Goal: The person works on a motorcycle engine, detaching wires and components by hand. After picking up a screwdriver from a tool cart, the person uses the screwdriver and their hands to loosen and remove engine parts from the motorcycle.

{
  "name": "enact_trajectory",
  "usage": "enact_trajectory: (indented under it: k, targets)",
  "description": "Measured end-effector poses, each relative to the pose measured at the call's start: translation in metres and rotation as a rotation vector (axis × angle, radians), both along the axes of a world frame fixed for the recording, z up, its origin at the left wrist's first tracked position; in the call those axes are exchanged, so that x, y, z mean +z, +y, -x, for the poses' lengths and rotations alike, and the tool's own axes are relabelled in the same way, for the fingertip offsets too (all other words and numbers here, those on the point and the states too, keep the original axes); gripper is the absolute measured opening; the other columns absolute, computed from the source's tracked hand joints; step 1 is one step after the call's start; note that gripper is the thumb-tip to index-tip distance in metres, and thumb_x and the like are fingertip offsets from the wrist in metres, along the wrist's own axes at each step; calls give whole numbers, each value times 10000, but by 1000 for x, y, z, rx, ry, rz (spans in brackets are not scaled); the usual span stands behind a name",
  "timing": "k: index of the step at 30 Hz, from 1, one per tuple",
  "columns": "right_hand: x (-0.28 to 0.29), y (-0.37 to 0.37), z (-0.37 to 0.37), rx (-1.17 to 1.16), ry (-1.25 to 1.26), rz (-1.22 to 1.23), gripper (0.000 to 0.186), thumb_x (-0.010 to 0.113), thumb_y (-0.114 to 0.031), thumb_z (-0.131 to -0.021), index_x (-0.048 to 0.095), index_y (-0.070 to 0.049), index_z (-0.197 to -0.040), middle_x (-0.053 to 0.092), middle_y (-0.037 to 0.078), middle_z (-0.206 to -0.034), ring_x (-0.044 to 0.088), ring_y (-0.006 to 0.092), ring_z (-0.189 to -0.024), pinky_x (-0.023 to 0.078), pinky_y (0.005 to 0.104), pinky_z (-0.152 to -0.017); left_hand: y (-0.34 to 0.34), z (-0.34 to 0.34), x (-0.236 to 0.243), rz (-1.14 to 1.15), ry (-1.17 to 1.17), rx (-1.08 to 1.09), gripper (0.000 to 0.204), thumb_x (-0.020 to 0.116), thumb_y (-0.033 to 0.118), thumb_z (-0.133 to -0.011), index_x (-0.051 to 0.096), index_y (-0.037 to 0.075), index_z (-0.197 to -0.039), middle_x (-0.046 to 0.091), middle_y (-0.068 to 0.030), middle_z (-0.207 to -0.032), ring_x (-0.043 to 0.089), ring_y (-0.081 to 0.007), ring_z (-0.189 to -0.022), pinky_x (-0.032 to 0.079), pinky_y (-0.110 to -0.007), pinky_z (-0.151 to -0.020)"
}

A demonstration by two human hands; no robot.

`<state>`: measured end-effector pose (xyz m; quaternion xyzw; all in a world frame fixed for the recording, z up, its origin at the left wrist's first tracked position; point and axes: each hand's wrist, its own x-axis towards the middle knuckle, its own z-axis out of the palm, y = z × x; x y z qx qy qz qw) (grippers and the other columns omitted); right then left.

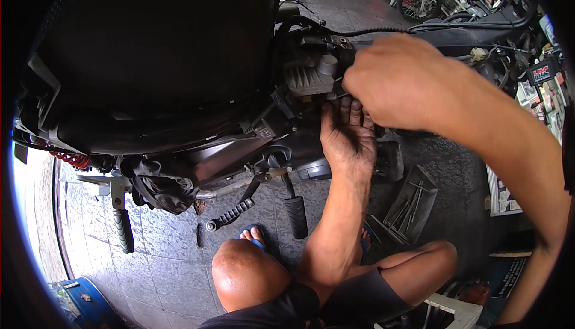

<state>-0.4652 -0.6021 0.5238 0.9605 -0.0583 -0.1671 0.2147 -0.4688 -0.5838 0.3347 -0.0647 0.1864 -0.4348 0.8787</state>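
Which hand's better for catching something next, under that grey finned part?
Probably the left hand: its palm faces up, just below the grey finned part in view. The right hand is curled beside that part.

1. Dark shorts are worn; their cloth is seen as black or nearly black, and the legs of it are ended above both knees.
2. On the left foot, a blue open sandal is worn, by which the toes are left uncovered.
3. On the right foot, blue footwear is also seen, but it is partly hidden by the left forearm.
4. Both forearms are shown bare, as are the knees.
5. The left hand is ungloved; its palm and fingers are marked with dark, uneven smudges.
6. The right hand is likewise ungloved, and its back is shown.
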Motion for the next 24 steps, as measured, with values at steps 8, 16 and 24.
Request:
enact_trajectory:
  k: [8,16,24]
  targets:
    - [-20,19,21,26,37,140,125,660,-159,-774,772,-112,-802,742,58,-854,729,245,-850,588,386,-677,-5,-6,-17,114,-2,-72,408,395,325,-1010,549,14,-1225,622,-135,-1233,607,-279,-1139,496,-429,-995]
    - [-31,22,30,10,-23,164,130,662,-154,-751,766,-82,-784,731,82,-807,730,258,-787,586,393,-629,3,-2,-8,25,-3,-104,434,389,368,-1015,552,13,-1206,628,-150,-1203,607,-274,-1127,509,-409,-964]
    - [-23,-7,33,69,-145,96,149,655,-185,-749,754,-74,-750,715,125,-761,719,307,-723,578,422,-615,0,8,-11,-8,-91,-11,363,423,306,-1045,539,14,-1227,606,-137,-1254,584,-251,-1175,471,-387,-1024]
